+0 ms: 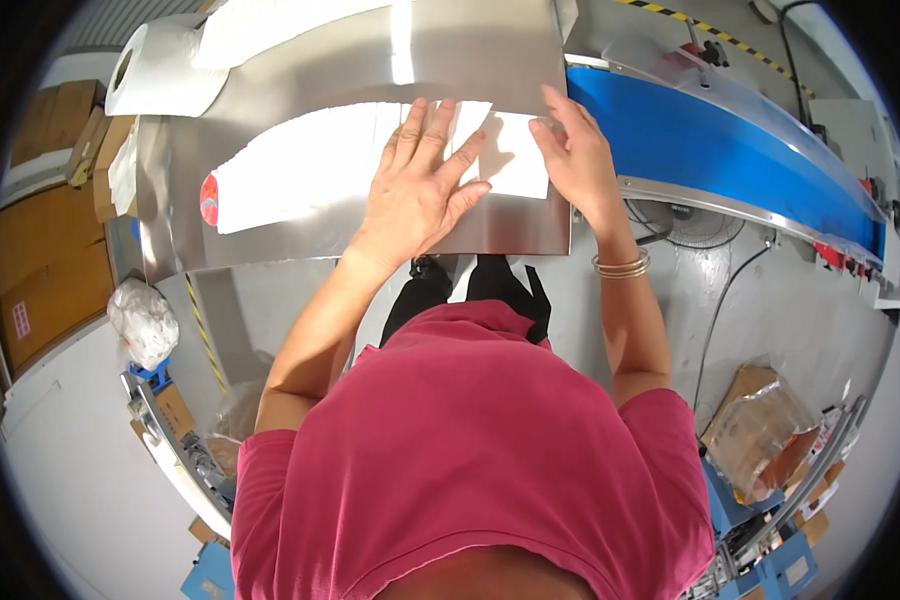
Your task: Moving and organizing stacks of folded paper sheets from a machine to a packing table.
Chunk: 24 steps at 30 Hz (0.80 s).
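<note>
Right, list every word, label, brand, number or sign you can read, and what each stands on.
No text is legible anywhere.
Pink label on the brown cardboard at left: too small to read.
Pale label on the blue container at lower right: too small.
Red patch at the white sheets' left end: any marks too small.
Yellow-and-black floor tape at top: stripes, no readable words.

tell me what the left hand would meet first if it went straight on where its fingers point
The way looks free as far as the picture shows: past the white sheets, the left hand would cross the metal tabletop, though its height above that is unclear.
</note>
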Motion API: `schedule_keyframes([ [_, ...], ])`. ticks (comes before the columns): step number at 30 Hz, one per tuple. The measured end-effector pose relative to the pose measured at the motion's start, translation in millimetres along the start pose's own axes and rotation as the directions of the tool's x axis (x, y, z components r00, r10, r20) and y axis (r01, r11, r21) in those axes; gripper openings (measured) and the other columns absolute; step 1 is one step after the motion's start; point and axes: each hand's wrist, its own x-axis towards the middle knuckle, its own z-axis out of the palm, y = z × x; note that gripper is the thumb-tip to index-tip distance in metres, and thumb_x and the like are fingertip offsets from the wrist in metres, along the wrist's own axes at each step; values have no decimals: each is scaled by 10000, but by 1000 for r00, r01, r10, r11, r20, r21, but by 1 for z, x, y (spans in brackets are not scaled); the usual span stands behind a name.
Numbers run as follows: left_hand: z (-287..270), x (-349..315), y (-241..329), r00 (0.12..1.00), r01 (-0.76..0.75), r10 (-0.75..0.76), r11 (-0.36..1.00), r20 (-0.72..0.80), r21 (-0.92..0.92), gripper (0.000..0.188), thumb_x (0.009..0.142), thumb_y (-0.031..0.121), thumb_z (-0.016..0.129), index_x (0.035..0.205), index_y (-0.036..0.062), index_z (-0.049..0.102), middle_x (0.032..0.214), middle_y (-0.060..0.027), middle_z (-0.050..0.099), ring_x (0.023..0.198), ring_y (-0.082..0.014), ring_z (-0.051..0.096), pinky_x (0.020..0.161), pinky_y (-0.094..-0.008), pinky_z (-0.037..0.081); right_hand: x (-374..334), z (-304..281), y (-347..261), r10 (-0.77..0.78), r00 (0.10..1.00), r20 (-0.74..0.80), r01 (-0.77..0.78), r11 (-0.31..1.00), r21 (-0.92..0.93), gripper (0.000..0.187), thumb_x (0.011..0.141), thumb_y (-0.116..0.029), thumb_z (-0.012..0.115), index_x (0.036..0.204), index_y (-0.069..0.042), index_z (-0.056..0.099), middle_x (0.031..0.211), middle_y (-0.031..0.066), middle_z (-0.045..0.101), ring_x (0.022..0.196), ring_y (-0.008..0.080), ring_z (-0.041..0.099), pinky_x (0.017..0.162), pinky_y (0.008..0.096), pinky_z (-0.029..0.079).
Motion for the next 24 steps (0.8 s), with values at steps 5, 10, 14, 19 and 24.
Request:
schedule_keyframes([
  [5, -5, -34, 23, 964, 48, -95, 981, -250, -187, 201, 809, 248, 650, 938, 96, 622, 963, -120, 586, 861, -313, 559, 719, -387, 452, 17, 4, -21, 43, 957, 288, -88, 985, 147, 354, 885, -123, 533, 1229, -38, 524, 1109, 127, 617, 920, 189, 616, 805, 284, 480],
  [10, 29, -51, 33, 963, 251, -269, 929, -31, -274, 208, 781, 230, 670, 677, 78, 572, 622, -65, 559, 587, -264, 556, 546, -351, 456, 23, -1, -25, 122, 926, 358, -157, 985, 69, 312, 890, -167, 521, 1168, -33, 566, 983, 129, 638, 835, 182, 623, 765, 281, 479],
  [14, 24, -43, 20, 934, 299, -338, 916, -114, -268, 141, 795, 211, 656, 810, 71, 644, 758, -87, 644, 664, -277, 607, 592, -371, 486, 27, 5, -11, 164, 907, 389, -279, 925, 259, 330, 901, -264, 535, 1122, -24, 589, 823, 101, 651, 742, 138, 617, 680, 269, 477],
  [19, 29, -60, 14, 956, 271, -293, 892, -6, -361, 188, 825, 243, 616, 803, 57, 613, 747, -98, 605, 725, -291, 591, 673, -391, 474, 43, -1, -30, 204, 908, 366, -258, 961, 103, 388, 908, -361, 534, 1091, -27, 603, 855, 72, 650, 753, 111, 576, 706, 242, 462],
  [24, 32, -75, -1, 944, 232, -302, 895, -135, -381, 160, 834, 228, 602, 838, 69, 613, 760, -113, 591, 746, -278, 587, 691, -376, 459, 57, 4, -38, 60, 846, 530, -39, 998, -52, 358, 931, -327, 482, 1092, -23, 579, 957, 170, 616, 918, 246, 596, 811, 300, 434],
])
